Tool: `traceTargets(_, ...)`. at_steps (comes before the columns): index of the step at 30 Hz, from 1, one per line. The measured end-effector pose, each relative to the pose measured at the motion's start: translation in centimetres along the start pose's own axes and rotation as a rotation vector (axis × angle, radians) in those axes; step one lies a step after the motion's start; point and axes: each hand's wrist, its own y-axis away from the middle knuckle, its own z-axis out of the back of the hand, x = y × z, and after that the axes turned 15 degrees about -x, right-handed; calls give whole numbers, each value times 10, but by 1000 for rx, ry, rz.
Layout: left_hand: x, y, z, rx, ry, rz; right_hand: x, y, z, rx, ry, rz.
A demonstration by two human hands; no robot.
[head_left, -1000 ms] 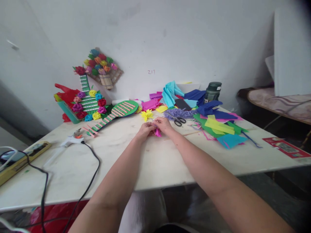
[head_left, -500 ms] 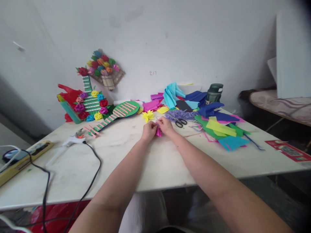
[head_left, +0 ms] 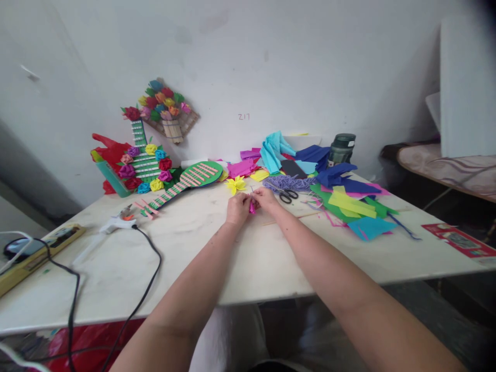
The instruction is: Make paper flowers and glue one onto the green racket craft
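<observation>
Both of my hands meet at the middle of the table. My left hand (head_left: 239, 207) is closed on a piece of bright pink paper (head_left: 252, 208), whose lower end shows below the fingers. Close against it, my right hand (head_left: 265, 199) pinches with thumb and forefinger at the top of the pink paper; a thin strand seems to stick up there, too small to name surely. A yellow paper flower (head_left: 235, 185) lies just beyond my left hand. Black-handled scissors (head_left: 289, 196) rest to the right of my right hand, by a heap of purple yarn (head_left: 290, 183).
Coloured paper sheets (head_left: 351, 202) lie on the right, with a dark bottle (head_left: 342, 148) behind. A green guitar-shaped craft (head_left: 199, 174) and a white glue gun (head_left: 118, 223) are on the left; its black cord runs over the front edge. A power strip (head_left: 39, 256) sits far left.
Less of the pink paper shows below my fingers, and its flared end looks narrower. My right hand has shifted very slightly; everything else on the table stays put.
</observation>
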Motion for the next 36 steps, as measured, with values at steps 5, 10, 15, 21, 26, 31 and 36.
traceTargets(5,-1,1,2,-34,-59,-35,7,5,2,38,-72,-65)
traceTargets(10,3,1,1,-54,-4,11,9,5,8,128,-143,-77)
traceTargets(15,3,1,0,-71,31,72,7,3,12,186,-195,-92)
traceTargets(21,-3,1,3,-102,76,122,5,0,14,213,-245,-93)
traceTargets(26,-8,-1,5,-104,135,209,4,0,14,234,-270,-97)
traceTargets(31,-8,-2,5,-84,228,269,6,1,15,247,-295,-118)
traceTargets(36,-6,-2,4,-86,294,352,9,1,15,282,-333,-99)
